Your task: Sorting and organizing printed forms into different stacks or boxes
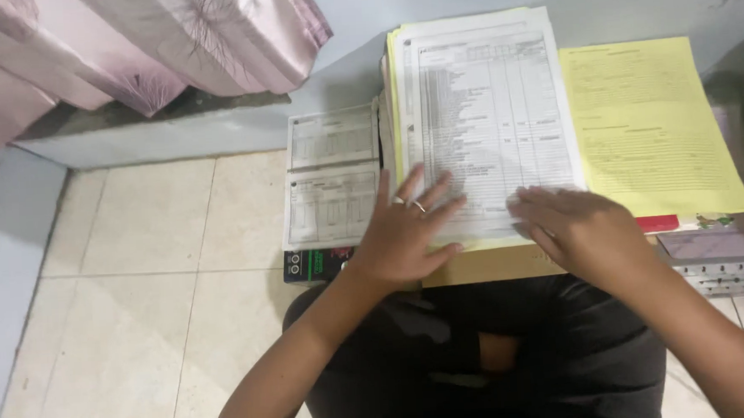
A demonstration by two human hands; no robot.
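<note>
Floor was pale square tile with dark grout lines. Walls were light blue-grey; a low ledge ran along the far wall, and a pink patterned curtain hung down onto it at upper left. The person sat at floor level, dark trousers filling the lower centre of the view.

A thick stack of printed forms lay directly ahead, white sheets on top with yellow page edges showing along its left side, resting on something brown, seemingly a box or board.

Left hand lay flat on the stack's lower left corner, fingers spread, rings on two fingers. Right hand lay palm down on the lower right edge, fingers close together and pointing left. Neither pinched a sheet.

To the right, touching the stack, lay a yellow sheet over a red-edged item. To the left, two smaller white table forms lay one above the other, over a dark book or box. At far right, a pale woven surface sat partly under the yellow sheet.
</note>
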